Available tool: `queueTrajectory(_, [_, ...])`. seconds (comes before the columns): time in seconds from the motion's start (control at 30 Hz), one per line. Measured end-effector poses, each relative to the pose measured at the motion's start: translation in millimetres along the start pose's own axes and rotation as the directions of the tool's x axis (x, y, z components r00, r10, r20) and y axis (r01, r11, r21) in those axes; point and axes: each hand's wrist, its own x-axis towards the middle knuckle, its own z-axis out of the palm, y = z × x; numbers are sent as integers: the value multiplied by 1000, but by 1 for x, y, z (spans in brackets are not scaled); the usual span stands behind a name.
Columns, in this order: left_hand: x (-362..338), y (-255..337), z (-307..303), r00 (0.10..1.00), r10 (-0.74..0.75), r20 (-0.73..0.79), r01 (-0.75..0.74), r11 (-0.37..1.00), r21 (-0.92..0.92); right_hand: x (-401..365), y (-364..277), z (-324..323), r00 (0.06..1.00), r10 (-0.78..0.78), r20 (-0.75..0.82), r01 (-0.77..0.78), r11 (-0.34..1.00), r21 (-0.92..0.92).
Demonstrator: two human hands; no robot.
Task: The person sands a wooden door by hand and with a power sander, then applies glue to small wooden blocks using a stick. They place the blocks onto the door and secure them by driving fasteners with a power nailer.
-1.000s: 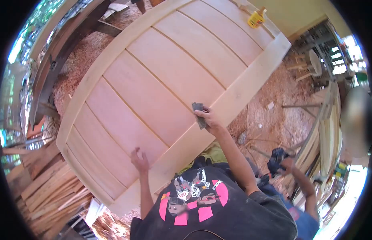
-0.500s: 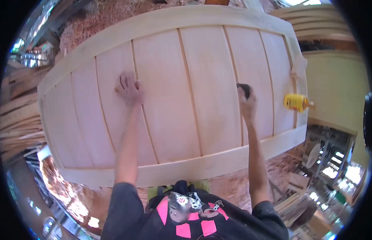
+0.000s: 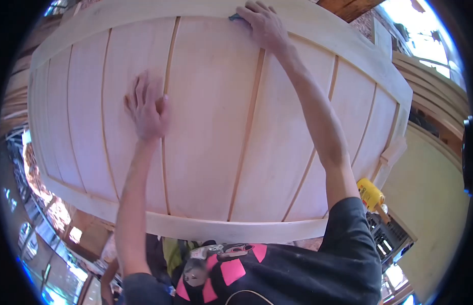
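Note:
A large pale wooden panel [image 3: 211,117] with a raised frame and several narrow grooves lies beneath both hands. My left hand [image 3: 147,109] rests on the boards left of the middle, its fingers spread and nothing in it. Up at the far frame edge, my right hand [image 3: 264,25] is closed on a small dark greenish pad [image 3: 236,17], which touches the wood near the inner edge of the frame. The pad is mostly covered by the hand. On the panel's right end lies a yellow bottle [image 3: 369,194], close to my right upper arm.
A wooden block [image 3: 394,150] sits at the panel's right end. Beyond it are a flat greenish-yellow board [image 3: 429,203] and stacked curved timbers [image 3: 429,86]. A wooden beam [image 3: 351,7] stands past the far edge. Part of a person's arm [image 3: 108,282] shows at lower left.
My right hand has moved with the pad from the right-hand boards up to the far frame edge. My left hand remains on the boards, fingers spread. The view has shifted and turned.

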Motion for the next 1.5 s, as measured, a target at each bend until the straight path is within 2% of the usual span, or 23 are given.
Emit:
queueTrajectory(0.03, [-3,1,-2,1000,-17,10,17,1000,0,-7,7,0,1000,-7,16,7,1000,7])
queueTrajectory(0.1, [1,1,-1,1000,1,14,-1,1000,3,-27,37,-12,962,-160,-223,115,973,-202])
queueTrajectory(0.23, [3,9,4,1000,-3,7,3,999,47,-84,99,-44,993,-61,-99,32,960,-277])
queueTrajectory(0.33, [2,9,2,1000,4,-2,-4,1000,-3,-42,69,-2,955,-193,-224,165,977,-137])
queueTrajectory(0.4, [1,0,4,999,-12,38,12,1000,-1,32,25,48,994,-68,-83,83,978,193])
queueTrajectory(0.43, [3,-4,5,999,30,39,-29,999,-23,44,20,68,868,-360,-341,324,933,-160])
queueTrajectory(0.57, [-1,-10,7,996,85,-10,-86,993,-77,-33,55,-7,971,-194,-142,192,981,-23])
queueTrajectory(0.63, [1,-5,3,996,89,-21,-90,995,-44,-114,127,-56,1000,-24,-6,21,955,-296])
queueTrajectory(0.67, [-1,0,6,997,72,-29,-73,996,-47,-152,155,-89,991,-128,-31,107,918,-381])
queueTrajectory(0.7, [-2,5,7,998,54,-44,-54,999,6,-190,198,-94,992,-68,-104,10,879,-476])
queueTrajectory(0.83, [1,9,8,998,48,-45,-46,997,55,-192,192,-74,947,14,-319,-101,961,-256])
queueTrajectory(0.87, [-1,8,7,998,50,-49,-47,997,65,-154,160,-68,951,-151,-270,58,944,-324])
queueTrajectory(0.97, [4,1,9,992,122,-35,-122,992,13,-60,83,-17,992,-124,-32,124,992,-12])
queueTrajectory(1.0, [0,-7,11,989,140,-37,-140,990,13,-52,72,2,969,-164,-185,134,977,-166])
queueTrajectory(1.03, [-2,-11,11,986,160,-35,-160,987,6,-60,76,-11,973,-137,-187,100,976,-195])
queueTrajectory(1.1, [-4,-9,7,985,169,-22,-170,985,-13,-79,91,-45,995,-101,-24,98,990,-101])
queueTrajectory(1.13, [-1,-6,5,990,142,1,-142,990,11,-105,113,-51,991,-104,-86,64,922,-382])
queueTrajectory(1.23, [-2,-6,8,989,142,-27,-143,990,-15,-233,223,-124,947,-271,-173,164,869,-467])
queueTrajectory(1.27, [-3,-4,10,991,130,-33,-131,991,-9,-270,245,-139,956,281,-85,-274,751,-600])
queueTrajectory(1.33, [-3,-2,11,993,114,-32,-114,993,8,-320,226,-185,847,480,-230,-452,422,-786])
queueTrajectory(1.37, [-3,-4,12,992,118,-46,-117,993,18,-331,222,-200,761,614,-208,-527,398,-751])
queueTrajectory(1.47, [-4,-11,14,990,142,-11,-142,989,37,-349,215,-179,703,683,-195,-636,483,-602])
queueTrajectory(1.5, [-4,-17,20,991,136,-11,-135,990,32,-358,198,-154,730,665,-156,-652,609,-453])
